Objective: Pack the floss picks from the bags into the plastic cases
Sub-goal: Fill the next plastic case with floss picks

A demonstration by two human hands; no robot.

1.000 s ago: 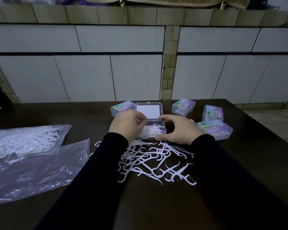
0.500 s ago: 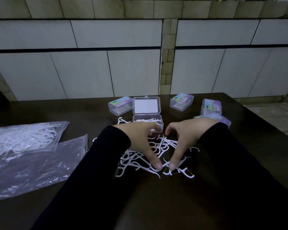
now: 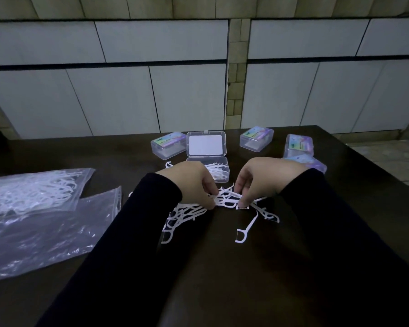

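Your left hand point(image 3: 191, 182) and right hand point(image 3: 257, 180) are working toward each other over the loose floss picks point(image 3: 227, 199) on the desk point(image 3: 222, 279). Both are curling their fingers in and pinching the same small bunch between them, most likely so that the picks line up side by side and can go into a case as one bundle rather than one at a time.

You are doing this just in front of the open case point(image 3: 207, 159), whose lid is standing up at the back and whose tray is already holding some picks, so the bundle will have only a short way to travel. More picks are lying spread under your left wrist, and one stray pick point(image 3: 246, 230) is lying apart, nearer to you.

Four closed cases are waiting around the open one: a closed case on the left point(image 3: 168, 145), another behind your right hand point(image 3: 256, 139), and two stacked cases on the right point(image 3: 299, 147), partly hidden by your right wrist. Whether these are filled is hard to tell in the dim light.

Well to your left, a bag of picks point(image 3: 33, 192) is lying unemptied, overlapping an empty-looking bag point(image 3: 45, 232), kept aside so the working area stays free.
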